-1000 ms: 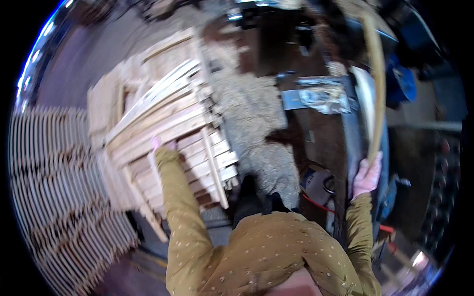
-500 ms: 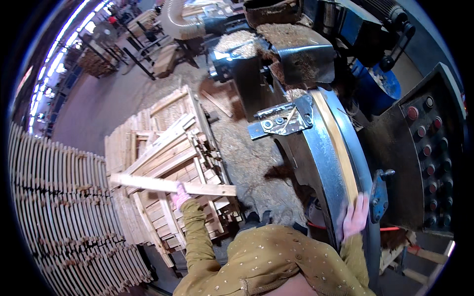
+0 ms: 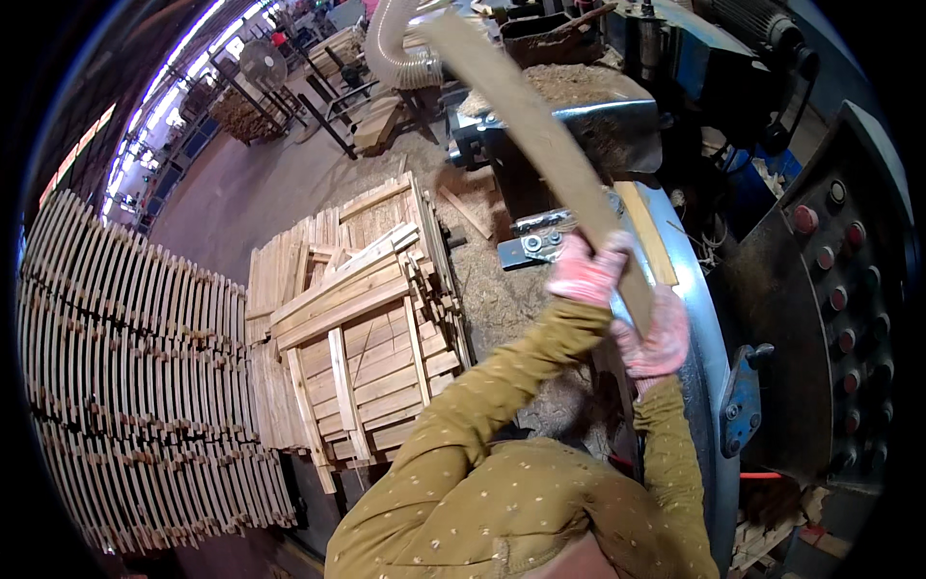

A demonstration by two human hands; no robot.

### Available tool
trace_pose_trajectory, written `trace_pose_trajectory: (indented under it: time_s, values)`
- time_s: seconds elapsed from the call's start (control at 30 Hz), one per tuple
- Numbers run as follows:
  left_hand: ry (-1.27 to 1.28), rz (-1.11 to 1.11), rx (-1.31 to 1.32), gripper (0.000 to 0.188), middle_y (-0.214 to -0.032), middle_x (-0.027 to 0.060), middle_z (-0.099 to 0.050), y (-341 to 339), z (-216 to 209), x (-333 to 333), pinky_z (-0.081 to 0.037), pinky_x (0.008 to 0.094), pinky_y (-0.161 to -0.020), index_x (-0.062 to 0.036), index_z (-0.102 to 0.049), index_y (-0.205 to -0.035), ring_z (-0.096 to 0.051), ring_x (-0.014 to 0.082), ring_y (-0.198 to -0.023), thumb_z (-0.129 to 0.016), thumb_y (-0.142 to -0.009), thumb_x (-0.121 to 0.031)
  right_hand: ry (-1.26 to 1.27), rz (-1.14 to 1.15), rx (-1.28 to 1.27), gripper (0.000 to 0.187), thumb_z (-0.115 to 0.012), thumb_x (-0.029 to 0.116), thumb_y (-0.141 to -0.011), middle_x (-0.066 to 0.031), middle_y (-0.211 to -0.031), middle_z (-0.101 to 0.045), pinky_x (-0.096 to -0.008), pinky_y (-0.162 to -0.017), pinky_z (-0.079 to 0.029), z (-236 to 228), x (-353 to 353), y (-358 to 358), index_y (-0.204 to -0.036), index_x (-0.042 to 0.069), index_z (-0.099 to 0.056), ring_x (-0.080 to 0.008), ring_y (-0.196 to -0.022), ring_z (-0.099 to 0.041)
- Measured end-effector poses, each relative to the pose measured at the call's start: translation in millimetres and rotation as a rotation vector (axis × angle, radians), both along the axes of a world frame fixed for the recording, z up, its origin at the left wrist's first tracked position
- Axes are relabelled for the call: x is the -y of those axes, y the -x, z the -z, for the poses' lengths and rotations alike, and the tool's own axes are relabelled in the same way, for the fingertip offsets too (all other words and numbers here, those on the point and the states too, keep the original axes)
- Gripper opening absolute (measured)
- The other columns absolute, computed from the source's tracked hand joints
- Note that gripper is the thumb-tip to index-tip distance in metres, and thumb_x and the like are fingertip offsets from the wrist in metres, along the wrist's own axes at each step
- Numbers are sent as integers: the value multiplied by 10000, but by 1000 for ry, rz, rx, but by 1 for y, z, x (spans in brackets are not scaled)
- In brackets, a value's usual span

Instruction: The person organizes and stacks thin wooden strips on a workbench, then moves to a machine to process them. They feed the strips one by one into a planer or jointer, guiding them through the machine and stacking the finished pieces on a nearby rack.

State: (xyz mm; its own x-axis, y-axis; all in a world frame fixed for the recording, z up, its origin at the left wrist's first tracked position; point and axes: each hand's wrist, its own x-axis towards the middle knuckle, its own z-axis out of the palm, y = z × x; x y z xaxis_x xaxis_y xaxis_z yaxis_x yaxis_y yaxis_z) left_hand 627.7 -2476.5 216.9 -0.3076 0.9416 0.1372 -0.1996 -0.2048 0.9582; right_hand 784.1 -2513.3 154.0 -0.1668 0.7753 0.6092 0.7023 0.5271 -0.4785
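A flat wooden board (image 3: 540,125) slants up and away over the machine's metal bed (image 3: 709,318), its far part slightly smeared by motion. My left hand (image 3: 588,270), in a pinkish knit glove, grips it below the middle. At its near end my right hand (image 3: 658,333), gloved alike, closes round the wood between thumb and fingers. Beneath and to the right, a narrower wooden strip (image 3: 644,232) lies lengthwise on the bed; its near end meets the right hand's fingertips. A metal guide bracket (image 3: 540,243) sits left of the bed, partly covered by the board and my left hand.
To the left stands a pile of loose boards (image 3: 357,328), with tall stacked rows of slats (image 3: 135,376) beyond it. A sloping control panel (image 3: 839,289) with several buttons is on the right. Sawdust covers the machine housing (image 3: 598,106) ahead, near a ribbed hose (image 3: 395,48).
My left hand has carried the board from over the pile rightward to the machine, turning it lengthwise. My right hand has moved from the strip's end to the board. The strip has slid forward.
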Motion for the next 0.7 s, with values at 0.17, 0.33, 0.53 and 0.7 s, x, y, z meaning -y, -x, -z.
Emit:
trace_pose_trajectory:
  time_s: [0.17, 0.33, 0.53, 0.7]
  values:
    - [557, 732, -79, 435, -1022, 95, -646, -29, 48, 65, -518, 313, -838, -13, -573, -1197, -615, 161, -916, -678, -888, -299, 552, 281, 191, 583, -679, 247, -828, -237, -1113, -619, -456, -868, -454, -12, 148, -96, -1293, -52, -493, -421, -978, -581]
    - [122, 35, -101, 336, -981, 73, -656, 75, 168, 88, -522, 282, -800, -35, -604, -1164, -613, 153, -899, -670, -893, -222, 519, 609, 782, 636, -616, 371, -893, -235, -1183, -593, -428, -862, -469, 43, 279, -156, -1362, -26, -454, -368, -993, -587]
    - [458, -860, 415, 343, -689, 135, -609, 349, 240, 146, -491, 351, -411, -39, -552, -981, -545, 207, -457, -615, -882, -361, 216, 407, 94, 613, -566, 343, -951, -267, -1338, -490, -382, -1037, -401, 38, 113, -72, -1371, -76, -412, -368, -1215, -505]
    - [1239, -1190, -347, 651, -869, 153, -651, 483, 262, 177, -512, 432, -734, -20, -573, -1208, -650, 293, -804, -589, -847, -562, 281, 520, 183, 695, -517, 428, -951, -261, -1395, -430, -383, -1029, -386, 64, -20, -50, -1448, -12, -309, -381, -1242, -467]
